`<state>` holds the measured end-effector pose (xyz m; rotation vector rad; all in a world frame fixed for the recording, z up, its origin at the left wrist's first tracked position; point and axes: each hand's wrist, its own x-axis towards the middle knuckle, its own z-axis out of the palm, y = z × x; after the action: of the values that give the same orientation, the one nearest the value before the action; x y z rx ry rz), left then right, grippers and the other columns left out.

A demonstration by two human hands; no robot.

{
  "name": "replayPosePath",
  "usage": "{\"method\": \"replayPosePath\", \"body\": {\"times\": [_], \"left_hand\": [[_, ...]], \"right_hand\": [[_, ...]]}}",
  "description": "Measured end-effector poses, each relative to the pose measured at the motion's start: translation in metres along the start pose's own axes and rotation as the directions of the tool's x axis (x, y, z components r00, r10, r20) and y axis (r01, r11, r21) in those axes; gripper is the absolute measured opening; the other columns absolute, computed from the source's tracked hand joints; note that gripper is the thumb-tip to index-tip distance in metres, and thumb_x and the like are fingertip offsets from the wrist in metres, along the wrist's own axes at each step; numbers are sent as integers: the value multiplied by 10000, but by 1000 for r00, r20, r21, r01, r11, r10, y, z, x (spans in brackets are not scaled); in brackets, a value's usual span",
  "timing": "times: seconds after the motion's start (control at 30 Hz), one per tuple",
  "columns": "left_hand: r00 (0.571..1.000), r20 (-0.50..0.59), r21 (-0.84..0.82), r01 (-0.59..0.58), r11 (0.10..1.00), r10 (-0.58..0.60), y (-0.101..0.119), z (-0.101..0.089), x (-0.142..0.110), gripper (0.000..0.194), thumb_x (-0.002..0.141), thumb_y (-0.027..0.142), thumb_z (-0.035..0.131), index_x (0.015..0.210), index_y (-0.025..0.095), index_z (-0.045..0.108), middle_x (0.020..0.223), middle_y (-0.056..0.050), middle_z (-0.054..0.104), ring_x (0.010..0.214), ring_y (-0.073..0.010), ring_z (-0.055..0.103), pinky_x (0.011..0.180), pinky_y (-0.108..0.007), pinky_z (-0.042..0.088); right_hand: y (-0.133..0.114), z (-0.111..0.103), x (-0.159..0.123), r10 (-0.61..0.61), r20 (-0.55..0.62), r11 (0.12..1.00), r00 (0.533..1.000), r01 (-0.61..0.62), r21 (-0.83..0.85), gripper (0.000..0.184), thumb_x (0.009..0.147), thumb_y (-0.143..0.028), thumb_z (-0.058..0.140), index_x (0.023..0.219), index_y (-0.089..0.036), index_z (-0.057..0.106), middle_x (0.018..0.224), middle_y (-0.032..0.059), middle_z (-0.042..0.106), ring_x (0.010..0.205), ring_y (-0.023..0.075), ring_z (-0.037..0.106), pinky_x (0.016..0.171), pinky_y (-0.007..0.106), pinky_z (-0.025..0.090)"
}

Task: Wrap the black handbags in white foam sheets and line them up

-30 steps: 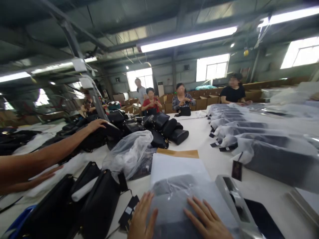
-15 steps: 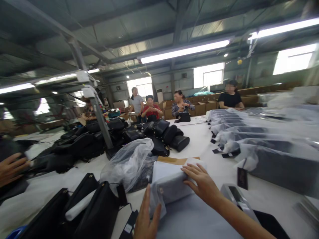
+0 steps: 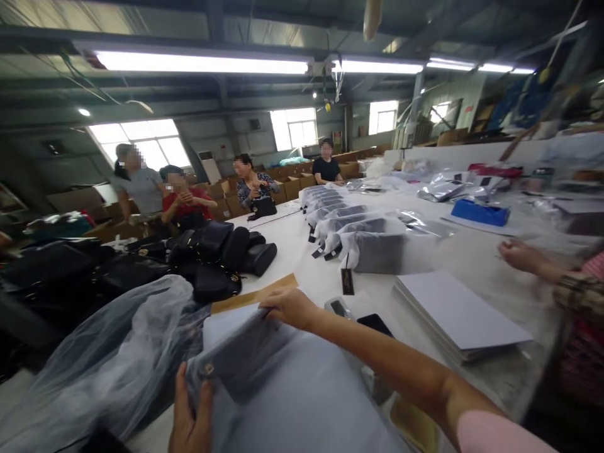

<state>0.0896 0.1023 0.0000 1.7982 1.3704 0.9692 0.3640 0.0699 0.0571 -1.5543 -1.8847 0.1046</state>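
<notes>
One wrapped bag (image 3: 240,368) lies on the white sheets (image 3: 306,402) before the person; the right hand (image 3: 290,308) pinches its far edge, fingers closed — the left hand (image 3: 191,412) touches its left end, thumb and fingers well apart. Four people (image 3: 326,168) face us across the table (image 3: 292,251); black bags (image 3: 212,242) heap up, too tangled to count; bare tabletop runs between them and a row of veiled bags (image 3: 380,248), one stack of boards (image 3: 460,308) nearer.

My view has swung right, bringing a stack of white boards (image 3: 460,311) fully in, plus a co-worker's hand (image 3: 523,257). My right hand (image 3: 285,306), spread before, now pinches the wrapped bag's (image 3: 245,362) far edge.
</notes>
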Motion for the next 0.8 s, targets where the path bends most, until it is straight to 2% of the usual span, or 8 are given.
{"method": "replayPosePath", "body": {"times": [0.07,0.17,0.23,0.37,0.5,0.63,0.73,0.8], "left_hand": [[1000,-2,-29,28,999,-28,26,4,-1,722,933,639,363,1548,316,168,1629,-40,233,1491,-280,217,1214,-466,169],[992,18,-99,-122,988,124,74,18,8,730,940,592,423,1556,304,156,1639,-14,203,1505,-248,173,1230,-424,125],[971,62,-154,-219,963,231,105,35,19,728,938,570,461,1554,312,172,1637,-3,215,1502,-238,186,1233,-405,119],[894,214,-317,-318,893,394,158,90,47,726,928,513,532,1548,311,214,1617,-4,279,1481,-229,254,1225,-380,162],[788,409,-401,-298,866,460,200,153,62,738,932,471,544,1552,238,220,1608,-55,295,1473,-219,276,1218,-364,171],[702,528,-427,-266,864,477,226,202,65,761,916,495,562,1550,230,234,1604,-66,302,1465,-226,297,1211,-362,192],[678,568,-428,-242,871,467,233,224,70,746,909,518,564,1536,227,284,1589,-68,336,1461,-226,307,1200,-349,222],[667,592,-423,-221,879,453,233,232,78,709,916,563,527,1521,256,320,1581,-59,355,1439,-237,350,1160,-353,307]], "right_hand": [[-1,-19,-5,6,-50,1000,999,-6,-11,253,900,-263,671,1149,-255,714,1156,24,715,1072,189,656,940,256,474],[4,-63,-15,7,-186,999,982,-17,-48,262,911,-231,645,1163,-248,712,1165,31,711,1062,174,658,948,248,471],[13,-97,-26,2,-298,997,954,-26,-76,260,901,-205,643,1147,-244,720,1149,32,719,1052,167,663,957,247,470],[40,-162,-62,57,-468,975,882,-150,-164,247,851,-220,684,1085,-263,751,1059,16,751,991,197,689,942,285,497],[70,-211,-108,165,-532,915,831,-331,-232,240,830,-297,702,1062,-294,765,1048,-10,759,975,228,697,937,332,512],[96,-237,-142,309,-557,829,771,-505,-239,253,813,-375,715,1050,-304,770,1040,-9,766,981,253,702,927,367,518],[113,-239,-152,391,-559,785,731,-582,-212,263,802,-393,723,1040,-292,774,1040,4,767,1000,268,703,923,382,523],[123,-237,-151,434,-555,766,709,-615,-186,273,798,-387,726,1043,-276,774,1042,19,765,1004,275,705,919,388,527]]}}
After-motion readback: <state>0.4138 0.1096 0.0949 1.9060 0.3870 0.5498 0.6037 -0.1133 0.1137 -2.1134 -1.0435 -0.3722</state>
